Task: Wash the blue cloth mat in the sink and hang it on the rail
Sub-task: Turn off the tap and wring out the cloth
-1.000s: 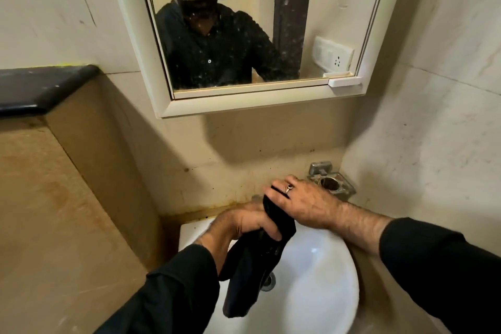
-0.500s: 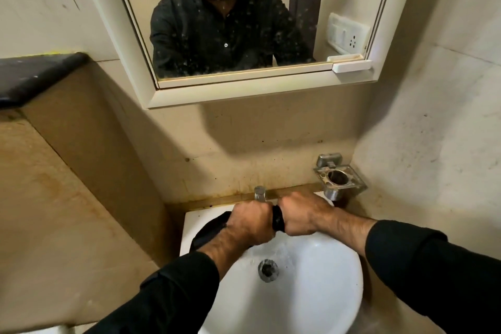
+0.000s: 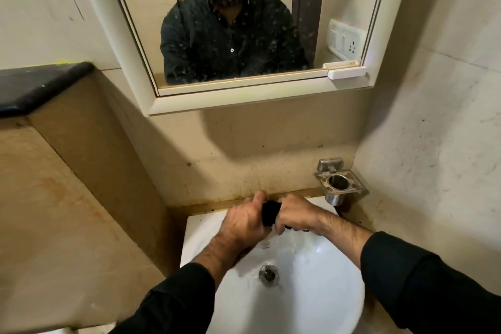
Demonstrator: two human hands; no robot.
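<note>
Beige tiled walls (image 3: pixel 271 149) carry a white-framed mirror (image 3: pixel 244 35); a dark ledge (image 3: pixel 35 87) sits left.

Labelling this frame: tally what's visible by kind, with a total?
Hands: 2, left hand and right hand, both gripping the cloth
Cloth mat: 1, looks near black
Sink: 1
Drain: 1
Metal holder: 1
Mirror: 1
Total: 7
</note>
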